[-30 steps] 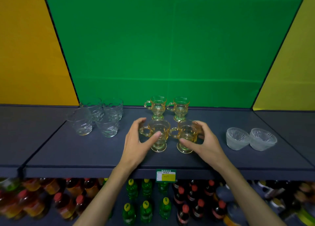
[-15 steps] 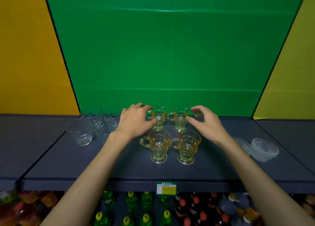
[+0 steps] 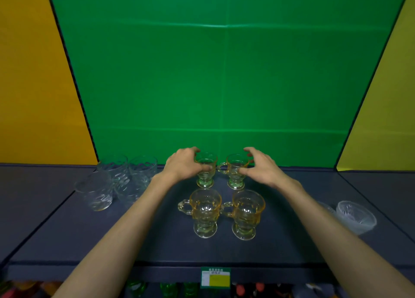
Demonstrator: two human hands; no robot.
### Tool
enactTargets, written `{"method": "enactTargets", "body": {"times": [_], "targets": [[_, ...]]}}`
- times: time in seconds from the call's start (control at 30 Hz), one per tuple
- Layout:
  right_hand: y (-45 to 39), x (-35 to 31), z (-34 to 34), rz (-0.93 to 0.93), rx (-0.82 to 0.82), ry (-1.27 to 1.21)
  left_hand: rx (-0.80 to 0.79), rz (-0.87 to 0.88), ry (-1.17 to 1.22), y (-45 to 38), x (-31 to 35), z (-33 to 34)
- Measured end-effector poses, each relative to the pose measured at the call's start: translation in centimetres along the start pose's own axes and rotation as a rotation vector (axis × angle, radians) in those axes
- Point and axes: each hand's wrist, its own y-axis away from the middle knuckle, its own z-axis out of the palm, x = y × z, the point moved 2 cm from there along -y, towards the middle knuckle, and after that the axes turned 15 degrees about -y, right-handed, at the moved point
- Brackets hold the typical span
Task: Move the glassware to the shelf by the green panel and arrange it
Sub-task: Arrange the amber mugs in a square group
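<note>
Hands shift from front mugs to back mugs

Both hands have left the 2 front mugs; the left hand (image 3: 183,165) now grips the back left mug (image 3: 205,170), the right hand (image 3: 261,166) the back right mug (image 3: 235,170).

Green backdrop panel (image 3: 224,77) centre, horizontal creases. Orange panel (image 3: 31,77) left, yellow panel (image 3: 390,95) right. Dark grey shelf (image 3: 280,237), price tag (image 3: 215,277) on front edge. Dim lighting.

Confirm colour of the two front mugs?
Amber-tinted clear glass front mugs, clearest in the head view.
</note>
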Motion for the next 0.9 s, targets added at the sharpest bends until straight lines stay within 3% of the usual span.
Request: {"method": "enactTargets", "body": {"times": [0.43, 0.9], "targets": [[-1.4, 1.1, 0.8, -0.016, -0.010, -0.007, -0.060, -0.031, 0.270, -1.8, -0.5, 2.2], [0.6, 1.5, -0.7, -0.047, -0.083, -0.019, -0.074, 0.116, 0.337, 0.7, -0.9, 1.9]]}}
